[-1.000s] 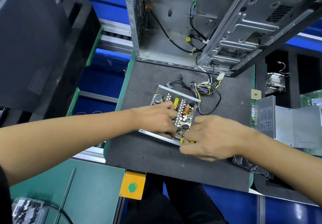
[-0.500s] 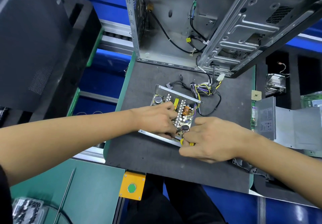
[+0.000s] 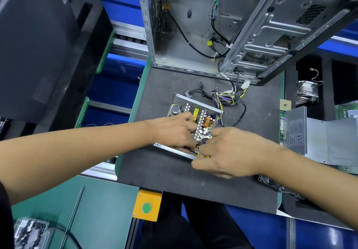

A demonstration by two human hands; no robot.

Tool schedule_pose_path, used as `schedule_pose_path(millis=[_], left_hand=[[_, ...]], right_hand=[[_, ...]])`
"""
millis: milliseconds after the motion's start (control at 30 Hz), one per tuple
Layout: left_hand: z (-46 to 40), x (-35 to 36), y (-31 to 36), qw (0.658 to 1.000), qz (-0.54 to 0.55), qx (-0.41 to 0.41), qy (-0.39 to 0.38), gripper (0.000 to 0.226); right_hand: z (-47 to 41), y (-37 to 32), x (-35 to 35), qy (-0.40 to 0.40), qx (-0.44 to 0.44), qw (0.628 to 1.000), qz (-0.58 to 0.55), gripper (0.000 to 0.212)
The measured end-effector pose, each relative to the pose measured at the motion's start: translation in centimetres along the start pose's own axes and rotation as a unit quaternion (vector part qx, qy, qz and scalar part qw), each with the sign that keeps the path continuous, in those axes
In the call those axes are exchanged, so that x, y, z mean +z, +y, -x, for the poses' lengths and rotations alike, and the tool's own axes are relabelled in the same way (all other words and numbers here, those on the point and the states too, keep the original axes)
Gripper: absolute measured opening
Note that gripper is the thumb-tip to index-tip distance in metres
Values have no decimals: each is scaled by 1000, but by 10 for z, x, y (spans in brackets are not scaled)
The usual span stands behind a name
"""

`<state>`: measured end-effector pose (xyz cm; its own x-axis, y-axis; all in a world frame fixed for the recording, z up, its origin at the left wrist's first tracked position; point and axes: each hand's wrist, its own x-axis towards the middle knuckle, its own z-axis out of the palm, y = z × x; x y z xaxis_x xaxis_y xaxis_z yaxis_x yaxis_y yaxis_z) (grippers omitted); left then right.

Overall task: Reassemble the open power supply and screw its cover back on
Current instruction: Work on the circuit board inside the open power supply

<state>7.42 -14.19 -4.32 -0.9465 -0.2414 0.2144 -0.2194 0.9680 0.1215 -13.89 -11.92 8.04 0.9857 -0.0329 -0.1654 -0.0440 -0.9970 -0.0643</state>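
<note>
Lying flat, the open power supply [image 3: 195, 120] trails wires away; left hand [image 3: 172, 130] presses in, right hand [image 3: 228, 151] pinches a yellow-handled tool [image 3: 206, 156].

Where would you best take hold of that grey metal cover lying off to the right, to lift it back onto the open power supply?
Probably by the upright labelled wall of the cover, coming from above with fingers over its top edge. The cover is a bent sheet: one wall stands up while the broad panel lies flat on the bench, offering little to pinch. Both hands are busy at the power supply.
</note>
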Motion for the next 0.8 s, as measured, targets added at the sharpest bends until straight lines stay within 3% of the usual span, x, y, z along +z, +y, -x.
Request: schedule_pose_path(millis=[233,367,433,567,667,800], left_hand=[[-6,0,-3,999,24,-12,30,39],[-9,-9,0,996,9,-33,-84,35],[-10,-12,0,991,15,-35,-128,21],[-12,-20,4,993,45,-56,-92,30],[-14,-23,6,997,10,-21,-74,32],[-15,-23,4,999,-19,-6,-39,30]], right_hand=[[-8,-2,-6,-51,82,995,29,21],[-12,-9,-15,-55,116,992,1,17],[-15,-7,-19,-57,100,993,-14,17],[-17,-9,-21,-106,19,994,-23,27],[-15,-7,-19,-103,17,994,0,30],[-20,-7,-15,-125,53,991,19,7]])
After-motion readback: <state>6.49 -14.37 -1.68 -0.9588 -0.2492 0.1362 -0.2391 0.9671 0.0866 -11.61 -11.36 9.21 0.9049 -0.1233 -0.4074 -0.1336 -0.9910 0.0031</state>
